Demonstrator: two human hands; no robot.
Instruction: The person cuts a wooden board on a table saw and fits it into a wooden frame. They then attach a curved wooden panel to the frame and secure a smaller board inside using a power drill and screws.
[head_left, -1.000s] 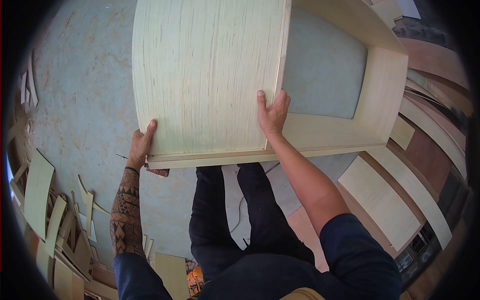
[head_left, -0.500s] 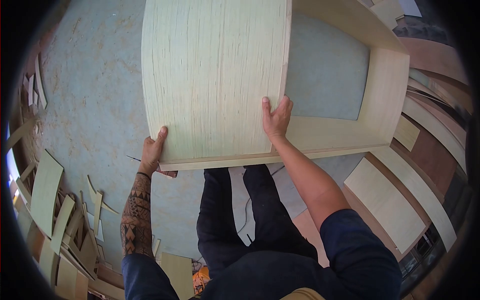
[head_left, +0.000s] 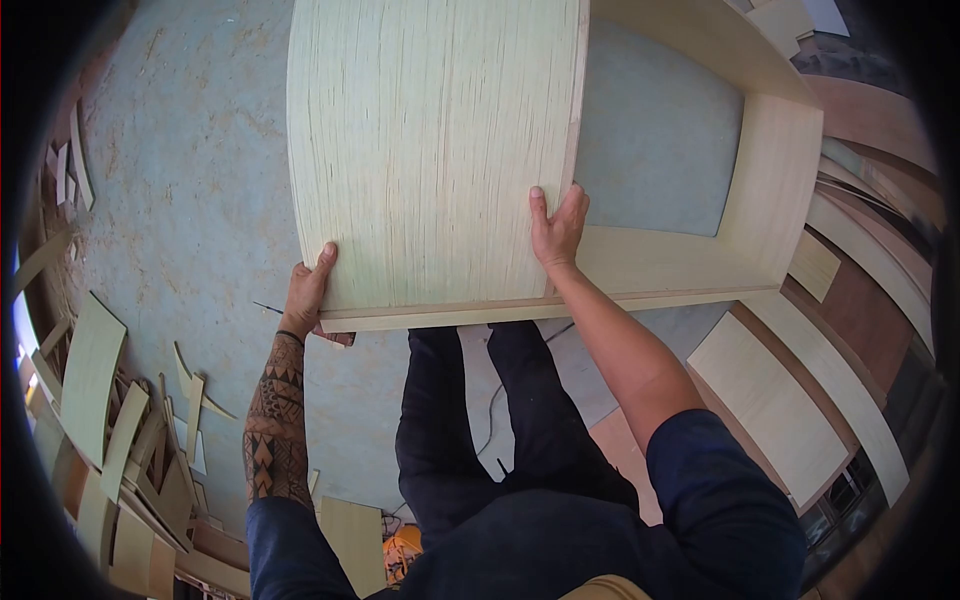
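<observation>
A pale plywood panel (head_left: 440, 150) with streaky grain covers the left part of an open wooden cabinet frame (head_left: 690, 275). My left hand (head_left: 312, 285) holds the panel's left edge near its front corner, thumb on top and fingers hidden round the side. My right hand (head_left: 560, 225) grips the panel's right edge, its thumb lying on the face and its fingers curled over the side facing the opening. Just below my left hand, a small reddish-brown block (head_left: 340, 338) pokes out from under the front edge, and a thin dark pointed object (head_left: 267, 307) shows beside my wrist.
Offcuts of plywood (head_left: 95, 380) lie heaped along the left. On the right are stacked boards (head_left: 770, 400) and long strips (head_left: 840, 380). A dark cable (head_left: 492, 420) runs over the grey floor (head_left: 190, 150) between my legs. Something orange (head_left: 402, 548) sits near the bottom.
The panel, the frame and both my hands have shifted slightly up and to the right in view. Both grips look the same.
</observation>
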